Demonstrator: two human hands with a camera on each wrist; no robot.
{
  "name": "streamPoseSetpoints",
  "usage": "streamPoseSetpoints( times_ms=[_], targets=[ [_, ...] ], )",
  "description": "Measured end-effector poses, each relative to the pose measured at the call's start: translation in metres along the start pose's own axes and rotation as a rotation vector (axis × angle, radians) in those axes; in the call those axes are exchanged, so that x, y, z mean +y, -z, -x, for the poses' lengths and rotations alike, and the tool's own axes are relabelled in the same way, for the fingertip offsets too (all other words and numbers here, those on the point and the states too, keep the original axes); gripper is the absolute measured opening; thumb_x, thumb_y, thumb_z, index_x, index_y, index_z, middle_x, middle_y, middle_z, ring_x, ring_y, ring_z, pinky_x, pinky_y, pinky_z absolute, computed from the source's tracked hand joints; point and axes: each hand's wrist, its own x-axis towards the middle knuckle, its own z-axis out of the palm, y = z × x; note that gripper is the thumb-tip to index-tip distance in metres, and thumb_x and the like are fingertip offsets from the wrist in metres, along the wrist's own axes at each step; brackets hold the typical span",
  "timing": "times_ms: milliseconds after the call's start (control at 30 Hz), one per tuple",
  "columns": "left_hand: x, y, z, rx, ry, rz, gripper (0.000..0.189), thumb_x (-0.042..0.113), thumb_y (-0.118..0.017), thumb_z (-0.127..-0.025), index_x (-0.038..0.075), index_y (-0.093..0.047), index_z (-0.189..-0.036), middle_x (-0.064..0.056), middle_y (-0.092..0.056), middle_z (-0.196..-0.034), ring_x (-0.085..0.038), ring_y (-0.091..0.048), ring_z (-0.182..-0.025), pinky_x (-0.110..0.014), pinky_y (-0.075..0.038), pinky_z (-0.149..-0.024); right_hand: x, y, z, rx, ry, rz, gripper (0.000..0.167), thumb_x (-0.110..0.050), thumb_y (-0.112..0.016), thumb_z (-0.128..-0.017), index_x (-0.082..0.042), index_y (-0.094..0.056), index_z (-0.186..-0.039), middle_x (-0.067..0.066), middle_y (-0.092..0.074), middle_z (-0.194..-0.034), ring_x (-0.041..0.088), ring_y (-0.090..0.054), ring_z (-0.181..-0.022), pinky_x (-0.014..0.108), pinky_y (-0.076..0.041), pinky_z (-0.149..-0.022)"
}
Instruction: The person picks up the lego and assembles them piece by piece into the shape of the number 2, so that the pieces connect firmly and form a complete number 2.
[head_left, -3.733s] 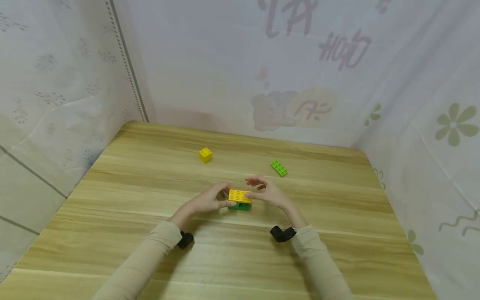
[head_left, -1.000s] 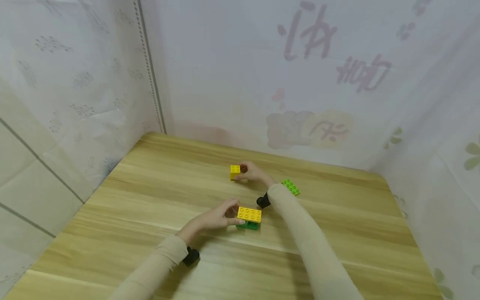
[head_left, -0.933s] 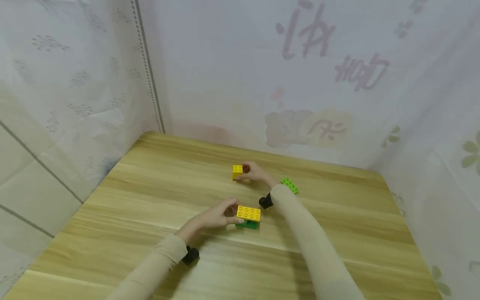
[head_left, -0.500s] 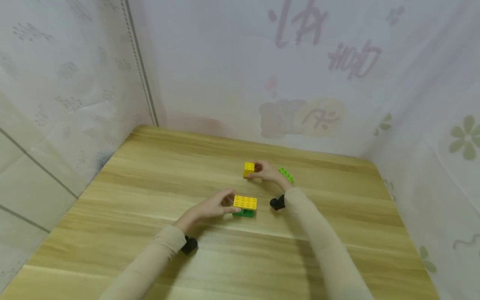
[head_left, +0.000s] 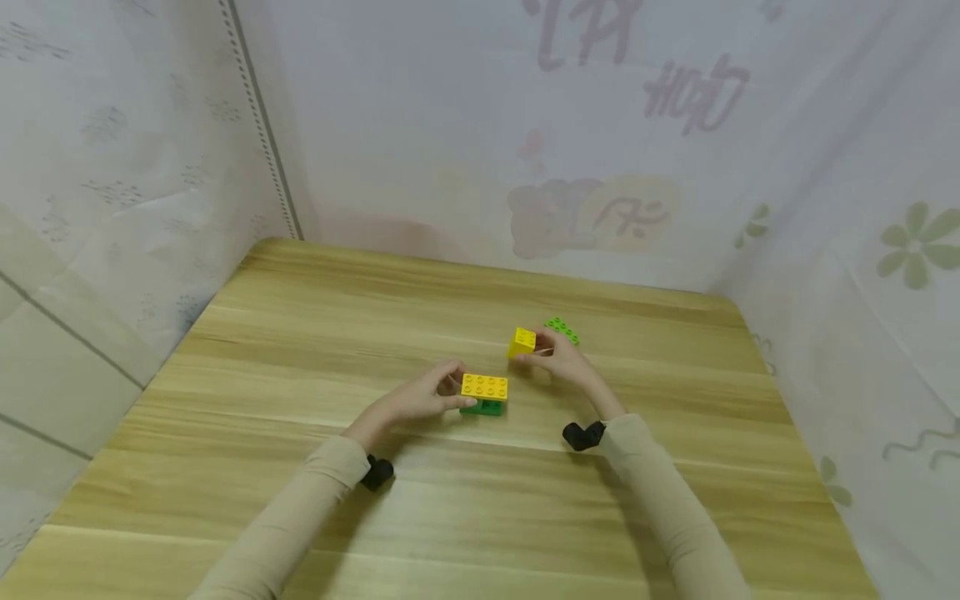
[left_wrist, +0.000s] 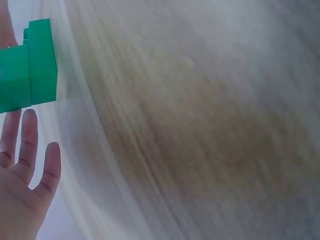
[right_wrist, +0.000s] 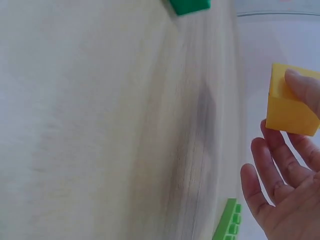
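Wood grain crosses our table (head_left: 465, 525). With thumb and fingers, our left hand (head_left: 416, 397) pinches a yellow-topped green stack (head_left: 486, 387), our right hand (head_left: 566, 363) a yellow block (head_left: 522, 342).

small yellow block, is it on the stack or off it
Off: in the head view the right hand holds the small yellow block apart from the stack, with tabletop showing between.
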Motion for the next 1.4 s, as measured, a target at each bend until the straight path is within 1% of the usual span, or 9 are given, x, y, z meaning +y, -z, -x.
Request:
streamPoseSetpoints(
  times_ms=[167, 267, 400, 567, 700, 900, 1133, 1267, 1400],
  targets=[
    [0.001, 0.001, -0.001, 0.014, -0.009, -0.021, 0.032, 0.032, -0.063, -0.086, 0.013, -0.048, -0.107, -0.006, -0.056, -0.107, -0.018, -0.056, -0.092, -0.033, -0.048, -0.08, -0.003, 0.0, 0.017, 0.063, 0.012, -0.063, 0.051, -0.019, -0.067, -0.083, -0.006, -0.048, -0.129, 0.015, -0.058, -0.113, 0.029, -0.055, -0.104, 0.043, -0.045, -0.091],
    [0.002, 0.001, -0.003, 0.011, -0.024, -0.03, 0.032, 0.031, -0.063, -0.086, 0.011, -0.048, -0.107, -0.007, -0.056, -0.107, -0.018, -0.056, -0.091, -0.033, -0.048, -0.08, -0.009, 0.001, 0.026, 0.086, 0.015, -0.088, 0.045, -0.015, -0.066, -0.084, -0.003, -0.05, -0.124, 0.017, -0.058, -0.115, 0.03, -0.054, -0.104, 0.044, -0.044, -0.092],
    [0.002, 0.001, -0.005, 0.015, -0.011, -0.03, 0.032, 0.031, -0.063, -0.086, 0.013, -0.048, -0.108, -0.006, -0.056, -0.106, -0.018, -0.056, -0.091, -0.034, -0.048, -0.081, -0.019, 0.002, 0.037, 0.097, -0.012, -0.082, 0.045, -0.02, -0.066, -0.084, -0.004, -0.05, -0.123, 0.017, -0.057, -0.119, 0.031, -0.054, -0.107, 0.043, -0.044, -0.094],
    [0.001, 0.002, -0.007, 0.026, -0.022, -0.031, 0.034, 0.031, -0.064, -0.085, 0.012, -0.048, -0.108, -0.007, -0.055, -0.107, -0.018, -0.055, -0.091, -0.035, -0.048, -0.082, -0.03, -0.002, 0.046, 0.102, -0.015, -0.088, 0.05, -0.024, -0.068, -0.083, -0.006, -0.05, -0.125, 0.017, -0.057, -0.12, 0.031, -0.052, -0.11, 0.044, -0.041, -0.096],
    [-0.002, 0.001, -0.005, 0.024, -0.026, -0.028, 0.033, 0.031, -0.064, -0.085, 0.012, -0.048, -0.107, -0.007, -0.056, -0.107, -0.018, -0.056, -0.091, -0.034, -0.048, -0.081, -0.032, -0.008, 0.05, 0.1, 0.018, -0.091, 0.048, -0.018, -0.068, -0.082, -0.004, -0.05, -0.125, 0.016, -0.057, -0.117, 0.029, -0.052, -0.109, 0.044, -0.04, -0.097],
    [-0.002, -0.001, -0.004, 0.031, -0.016, -0.017, 0.033, 0.03, -0.064, -0.085, 0.012, -0.049, -0.108, -0.008, -0.056, -0.109, -0.019, -0.057, -0.093, -0.035, -0.048, -0.082, -0.037, -0.016, 0.053, 0.1, 0.054, -0.087, 0.05, -0.018, -0.069, -0.081, -0.002, -0.051, -0.124, 0.016, -0.056, -0.116, 0.03, -0.051, -0.107, 0.046, -0.041, -0.096],
    [-0.001, -0.001, -0.004, 0.023, -0.027, -0.005, 0.035, 0.03, -0.063, -0.086, 0.009, -0.048, -0.111, -0.011, -0.055, -0.11, -0.019, -0.057, -0.092, -0.035, -0.049, -0.082, -0.041, -0.025, 0.059, 0.082, 0.072, -0.068, 0.05, -0.022, -0.072, -0.079, -0.006, -0.052, -0.123, 0.012, -0.06, -0.112, 0.025, -0.053, -0.104, 0.042, -0.043, -0.094],
    [-0.002, -0.002, -0.004, 0.034, -0.041, -0.023, 0.036, 0.031, -0.063, -0.086, 0.009, -0.048, -0.11, -0.011, -0.055, -0.109, -0.019, -0.057, -0.091, -0.034, -0.049, -0.08, -0.043, -0.03, 0.061, 0.081, 0.073, -0.075, 0.048, -0.018, -0.071, -0.079, -0.006, -0.053, -0.122, 0.013, -0.06, -0.111, 0.027, -0.052, -0.104, 0.044, -0.042, -0.094],
    [-0.001, -0.002, -0.004, 0.03, -0.028, -0.015, 0.035, 0.031, -0.063, -0.086, 0.011, -0.048, -0.109, -0.009, -0.055, -0.109, -0.019, -0.057, -0.092, -0.036, -0.049, -0.082, -0.043, -0.034, 0.061, 0.084, 0.108, -0.082, 0.046, -0.013, -0.071, -0.079, -0.003, -0.054, -0.121, 0.014, -0.061, -0.11, 0.027, -0.053, -0.102, 0.045, -0.043, -0.093]
  ],
)
